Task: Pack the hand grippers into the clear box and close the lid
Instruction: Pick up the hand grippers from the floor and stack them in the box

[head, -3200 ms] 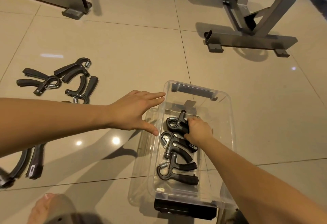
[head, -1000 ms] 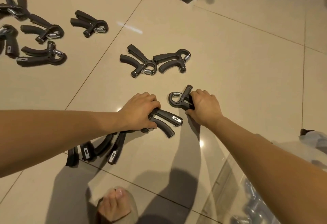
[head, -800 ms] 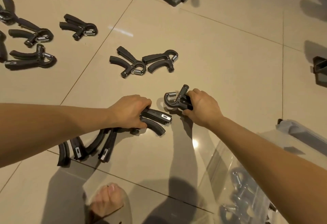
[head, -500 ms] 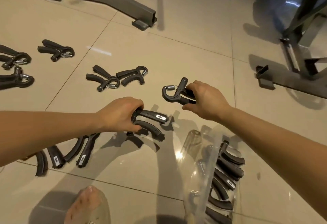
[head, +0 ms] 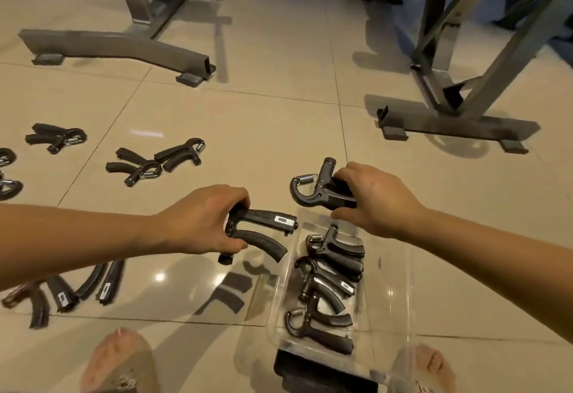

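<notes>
My left hand (head: pixel 201 222) is curled tight round the head end of one hand gripper (head: pixel 260 231), whose two handles stick out toward three o'clock, held above the floor tiles (head: pixel 279 132). My right hand (head: pixel 375 200) is wrapped round the handles of a second hand gripper (head: pixel 313 194), with its spring and hook pointing to nine o'clock; it hangs just over the far end of the clear box (head: pixel 387 284). The box sits open at about five o'clock from the left hand, directly below the right one, and three packed grippers (head: pixel 328 281) lie in a row along its left side, touching one another. A black latch (head: pixel 322 374) shows at the box's near end. At ten o'clock from the left hand a loose pair (head: pixel 155 160) lies on the tiles, with a single gripper (head: pixel 55 138) further out the same way. A scattered bunch (head: pixel 77 287) lies at seven o'clock. Grey metal frames stand at eleven o'clock (head: pixel 124 48) and one o'clock (head: pixel 459 123). My bare feet (head: pixel 121 361) show at six o'clock.
</notes>
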